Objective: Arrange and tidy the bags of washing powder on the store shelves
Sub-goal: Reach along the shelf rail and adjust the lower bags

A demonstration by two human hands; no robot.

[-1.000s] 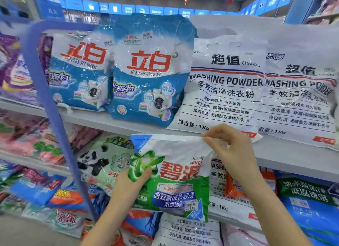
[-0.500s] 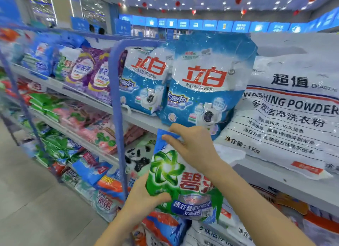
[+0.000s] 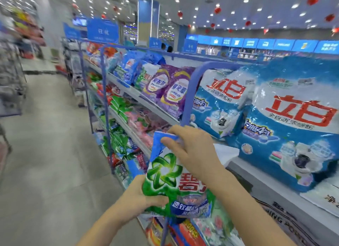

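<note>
The green bag (image 3: 165, 174) of washing powder is off the shelves altogether, held in the air in front of the near end of the rack, between the upper shelf (image 3: 256, 179) and the rows below it. The left hand (image 3: 141, 196) grips its lower left edge, thumb laid across the front and the other fingers curled behind where they are hidden. The right hand (image 3: 192, 154) holds the top, its fingers (image 3: 170, 142) pinching the crumpled blue corner. So this bag is picked up but not yet placed, and that step is the one in hand. Just right of it, two big blue bags (image 3: 297, 128) stand upright and face forward on the upper shelf, and that part looks tidy already. Beyond the blue post (image 3: 189, 102), to the left and farther off, purple bags (image 3: 172, 87) lean side by side in fair order. On the shelf below them, green packs (image 3: 119, 106) and pink bags (image 3: 145, 121) lie in looser heaps. The green packs may be where this bag belongs, though blur keeps me from reading their print. Judging by those heaps and the jumbled bags at the near bottom, most of the straightening along the aisle floor (image 3: 45, 154) side is left to do.
</note>
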